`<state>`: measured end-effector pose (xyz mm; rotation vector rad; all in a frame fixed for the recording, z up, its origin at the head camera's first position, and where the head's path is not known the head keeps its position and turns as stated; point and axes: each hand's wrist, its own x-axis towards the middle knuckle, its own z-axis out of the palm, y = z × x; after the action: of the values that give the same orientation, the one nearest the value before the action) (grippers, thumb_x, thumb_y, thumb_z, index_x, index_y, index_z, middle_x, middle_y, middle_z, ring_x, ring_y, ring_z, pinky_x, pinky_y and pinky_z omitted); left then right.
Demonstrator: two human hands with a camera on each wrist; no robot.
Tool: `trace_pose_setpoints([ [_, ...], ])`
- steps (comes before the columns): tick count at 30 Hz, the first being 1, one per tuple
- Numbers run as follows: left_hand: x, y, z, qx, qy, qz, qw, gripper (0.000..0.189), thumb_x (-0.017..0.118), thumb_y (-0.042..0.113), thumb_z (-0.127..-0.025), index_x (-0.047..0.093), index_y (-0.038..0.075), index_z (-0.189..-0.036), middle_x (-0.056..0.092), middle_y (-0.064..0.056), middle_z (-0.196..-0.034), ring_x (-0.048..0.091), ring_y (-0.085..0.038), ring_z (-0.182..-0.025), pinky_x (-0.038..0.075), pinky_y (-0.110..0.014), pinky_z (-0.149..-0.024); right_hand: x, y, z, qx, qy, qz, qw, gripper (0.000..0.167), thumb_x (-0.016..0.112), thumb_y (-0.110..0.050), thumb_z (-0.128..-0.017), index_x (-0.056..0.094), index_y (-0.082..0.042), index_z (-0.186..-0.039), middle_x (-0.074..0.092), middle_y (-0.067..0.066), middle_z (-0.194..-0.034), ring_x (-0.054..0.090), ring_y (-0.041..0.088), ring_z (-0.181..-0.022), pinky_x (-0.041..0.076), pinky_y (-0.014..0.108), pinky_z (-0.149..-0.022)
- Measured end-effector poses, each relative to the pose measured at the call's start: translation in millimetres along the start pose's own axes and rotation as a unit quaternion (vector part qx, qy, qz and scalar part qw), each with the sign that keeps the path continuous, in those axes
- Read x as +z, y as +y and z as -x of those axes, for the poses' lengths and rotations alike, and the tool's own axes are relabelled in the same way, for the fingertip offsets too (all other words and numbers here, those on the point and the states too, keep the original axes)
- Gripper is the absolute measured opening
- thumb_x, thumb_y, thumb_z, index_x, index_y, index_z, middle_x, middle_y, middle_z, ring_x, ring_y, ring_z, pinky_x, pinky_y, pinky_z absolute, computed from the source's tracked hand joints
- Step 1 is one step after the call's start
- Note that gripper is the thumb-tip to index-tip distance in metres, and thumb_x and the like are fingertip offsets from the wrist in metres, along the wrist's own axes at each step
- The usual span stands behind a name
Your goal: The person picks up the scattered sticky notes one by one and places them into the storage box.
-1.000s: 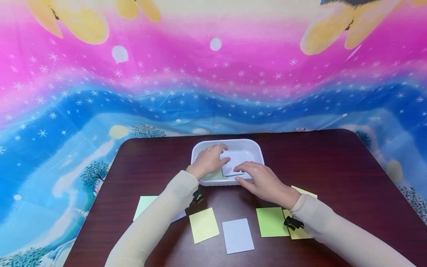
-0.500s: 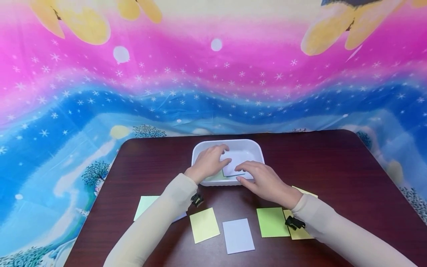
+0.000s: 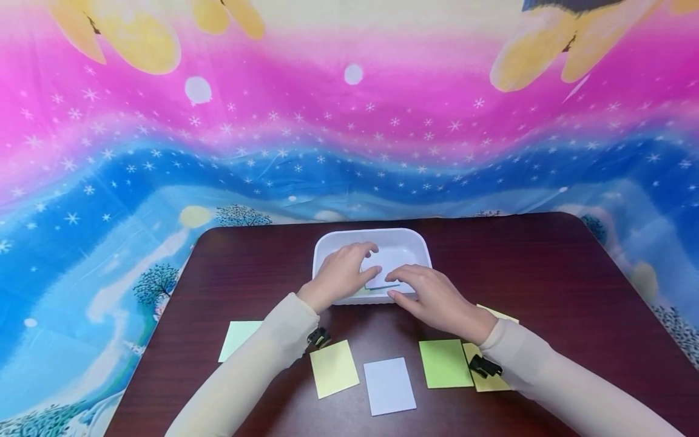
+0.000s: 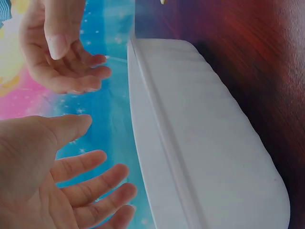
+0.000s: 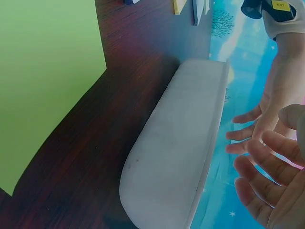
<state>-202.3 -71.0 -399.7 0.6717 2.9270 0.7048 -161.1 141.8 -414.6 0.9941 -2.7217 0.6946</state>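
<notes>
In the head view a white plastic tray (image 3: 412, 249) stands near the table's far edge. Over its left part hovers my left hand (image 3: 337, 273), fingers loosely bent and apart. My right hand (image 3: 431, 297) reaches over the near right rim in much the same pose. Both wrist views show nothing between the fingers of either the left hand (image 4: 71, 176) or the right hand (image 5: 271, 176), which face each other above the tray (image 4: 190, 129). Inside the tray lies a pale square note with a dark edge (image 3: 382, 287), largely hidden by my hands.
Square sticky notes lie on the dark wooden table (image 3: 519, 261): mint (image 3: 238, 340), yellow (image 3: 334, 369), pale lavender (image 3: 390, 386) and lime green (image 3: 445, 364). More yellow ones (image 3: 488, 381) lie partly under my right sleeve. A patterned cloth (image 3: 349, 121) hangs behind the table.
My left hand and forearm have shifted slightly toward me and to the right, covering the green note in the tray and a lavender one on the table. The right hand has barely moved.
</notes>
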Motion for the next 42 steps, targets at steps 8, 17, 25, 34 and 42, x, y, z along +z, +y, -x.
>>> trace_pose_setpoints([
  [8,-3.0,6.7,12.1,0.015,0.011,-0.011,0.9998,0.043,0.067,0.036,-0.097,0.062,0.015,-0.134,0.069,-0.005,-0.129,0.068,-0.019,-0.111,0.056,-0.04,-0.094,0.8,-0.2,3.8,0.008,-0.001,0.0,1.0,0.028,0.075,-0.027,-0.093,0.072,-0.013,-0.117,0.075,0.001,-0.114,0.07,0.017,-0.107,0.058,0.041,-0.092],
  [17,-2.9,10.3,27.0,0.027,0.013,-0.032,0.999,0.044,0.066,0.038,-0.098,0.062,0.015,-0.135,0.07,-0.004,-0.13,0.068,-0.02,-0.114,0.056,-0.04,-0.097,3.8,-0.9,8.0,-0.013,0.014,0.001,0.9998,0.024,0.074,-0.025,-0.093,0.072,-0.014,-0.114,0.075,-0.002,-0.111,0.07,0.015,-0.105,0.058,0.04,-0.09],
  [25,-2.9,12.8,36.3,0.042,0.024,-0.037,0.9982,0.042,0.068,0.037,-0.097,0.063,0.015,-0.133,0.071,-0.004,-0.126,0.069,-0.021,-0.111,0.057,-0.04,-0.091,5.1,-6.1,11.9,-0.024,0.016,0.013,0.9995,0.024,0.074,-0.026,-0.093,0.072,-0.015,-0.114,0.075,-0.003,-0.111,0.07,0.015,-0.106,0.057,0.039,-0.09],
  [34,-2.2,12.7,45.3,0.042,0.028,-0.049,0.9975,0.042,0.069,0.037,-0.096,0.063,0.016,-0.133,0.072,-0.002,-0.123,0.069,-0.02,-0.109,0.057,-0.039,-0.089,4.8,-10.0,15.3,-0.019,0.017,0.011,0.9996,0.023,0.075,-0.026,-0.092,0.072,-0.017,-0.112,0.075,-0.004,-0.108,0.07,0.012,-0.103,0.058,0.038,-0.087],
  [42,-1.7,12.3,53.5,0.045,0.03,-0.039,0.9978,0.041,0.068,0.037,-0.097,0.064,0.016,-0.131,0.072,-0.003,-0.124,0.069,-0.021,-0.108,0.057,-0.04,-0.089,7.0,-10.0,17.7,-0.019,0.014,-0.001,0.9997,0.021,0.075,-0.026,-0.092,0.072,-0.019,-0.111,0.074,-0.007,-0.105,0.069,0.009,-0.097,0.058,0.036,-0.084],
])
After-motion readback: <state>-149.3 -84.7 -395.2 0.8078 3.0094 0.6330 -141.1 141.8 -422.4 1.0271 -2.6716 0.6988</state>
